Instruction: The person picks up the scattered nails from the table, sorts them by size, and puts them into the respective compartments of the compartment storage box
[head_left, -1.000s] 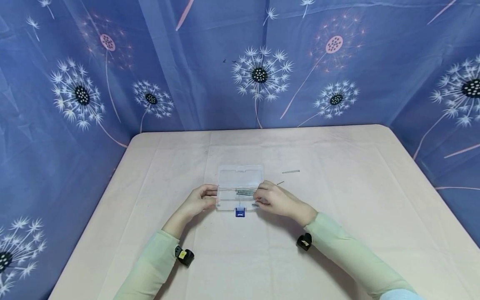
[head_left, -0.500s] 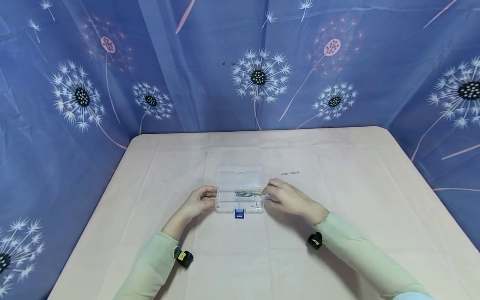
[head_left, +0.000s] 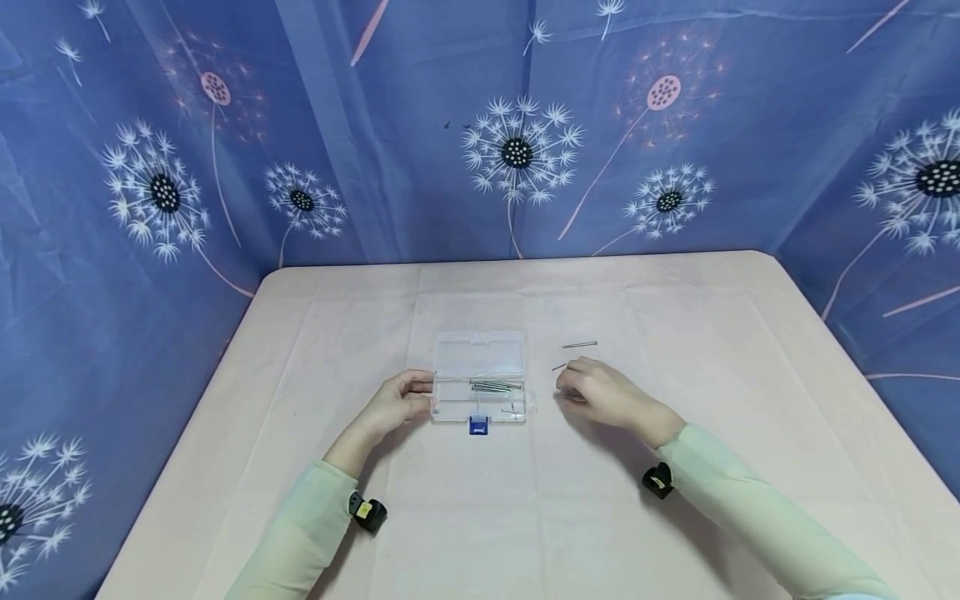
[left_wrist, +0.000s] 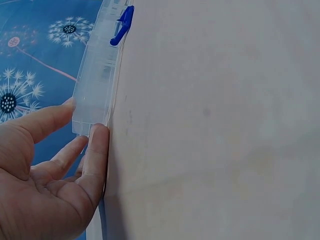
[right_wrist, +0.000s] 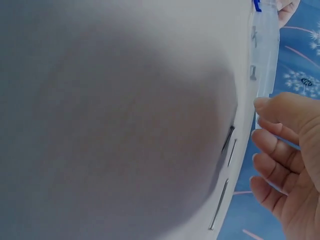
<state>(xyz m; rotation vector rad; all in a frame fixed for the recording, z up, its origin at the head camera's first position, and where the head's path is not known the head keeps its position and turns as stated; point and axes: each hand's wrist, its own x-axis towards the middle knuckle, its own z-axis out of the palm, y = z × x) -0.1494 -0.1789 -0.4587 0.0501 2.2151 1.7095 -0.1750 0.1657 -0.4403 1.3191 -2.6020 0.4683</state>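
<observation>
A clear plastic compartment box with a blue latch stands with its lid raised. Several long nails lie in its back section, and small ones sit at front right. My left hand holds the box's left end, its thumb on the wall and fingertips against the end. To the right of the box hovers my right hand, fingers bent loosely with nothing visible between them. By it on the table lie loose nails: a long one and a short one. A dark nail shows in the right wrist view.
A pale cloth covers the table. Blue curtains with dandelion prints hang behind and at both sides. A small clear piece shows against the box's right end. Each wrist carries a black camera.
My right hand has drawn back to the right from the box, leaving small nails visible in the front compartment. The short loose nail shows again. My left hand keeps its place.
</observation>
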